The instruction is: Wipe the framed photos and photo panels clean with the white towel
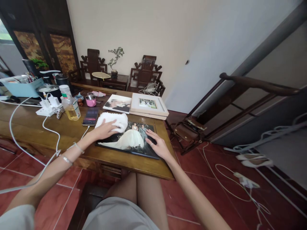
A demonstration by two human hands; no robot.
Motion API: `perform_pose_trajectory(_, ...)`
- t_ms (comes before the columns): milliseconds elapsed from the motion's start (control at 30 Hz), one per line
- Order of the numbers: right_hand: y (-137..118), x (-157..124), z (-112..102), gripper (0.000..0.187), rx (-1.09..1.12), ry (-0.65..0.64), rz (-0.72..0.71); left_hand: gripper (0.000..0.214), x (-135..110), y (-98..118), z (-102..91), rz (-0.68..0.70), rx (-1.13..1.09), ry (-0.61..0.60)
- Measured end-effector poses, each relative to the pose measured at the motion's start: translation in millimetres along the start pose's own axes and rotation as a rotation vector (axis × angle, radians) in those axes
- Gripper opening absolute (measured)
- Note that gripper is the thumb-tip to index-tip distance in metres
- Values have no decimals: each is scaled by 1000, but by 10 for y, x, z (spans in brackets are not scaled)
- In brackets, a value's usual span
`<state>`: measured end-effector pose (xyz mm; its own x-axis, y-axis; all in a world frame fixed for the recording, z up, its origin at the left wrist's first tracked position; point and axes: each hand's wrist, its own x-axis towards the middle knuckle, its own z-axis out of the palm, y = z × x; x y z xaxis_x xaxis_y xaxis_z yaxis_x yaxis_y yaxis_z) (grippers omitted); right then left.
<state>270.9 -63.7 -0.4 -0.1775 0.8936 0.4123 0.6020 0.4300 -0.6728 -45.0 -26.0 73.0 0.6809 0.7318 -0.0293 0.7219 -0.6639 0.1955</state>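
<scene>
A framed wedding photo with a dark border lies flat near the table's front right corner. It shows a figure in a long white gown beside one in a grey suit. My left hand grips a fluffy white cloth from above, over the photo's upper left part. The photo's surface beneath the cloth is hidden. On the photo's right side rests my right hand, open with its fingers apart. A phone with a white cable lies just left of the cloth.
Behind the photo are a white-edged picture and stacked white frames. To the left stand a bottle of yellow liquid, a pink cup and a power strip. A white cable crosses near my left forearm. A wooden chair stands right.
</scene>
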Motion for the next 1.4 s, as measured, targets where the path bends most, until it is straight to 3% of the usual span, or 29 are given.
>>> perform_pose_trajectory(100,4,-1,-1,40,11,0,1,33,253,-152,-5,-76,0,37)
perform_pose_trajectory(200,7,0,4,39,16,3,3,32,299,-111,-5,-89,17,29)
perform_pose_trajectory(300,7,0,14,40,15,7,4,30,99,129,11,-22,38,-11)
perform_pose_trajectory(467,8,-1,24,40,11,15,-3,27,-483,726,93,152,57,-50)
perform_pose_trajectory(567,4,0,16,40,4,8,-5,28,-621,874,129,226,67,-38)
perform_pose_trajectory(667,-7,1,3,40,2,1,-2,29,-466,715,116,192,47,-26)
perform_pose_trajectory(833,-8,1,4,40,4,5,1,31,72,212,38,45,38,67)
perform_pose_trajectory(933,4,1,12,39,14,16,3,32,271,128,20,23,63,131)
perform_pose_trajectory(1067,8,6,13,39,20,11,4,32,257,349,82,86,69,108)
perform_pose_trajectory(1267,-13,10,-1,39,10,2,3,30,-176,909,211,243,96,29)
perform_pose_trajectory(1400,-18,7,-7,39,15,-2,0,30,-373,1063,211,343,76,32)
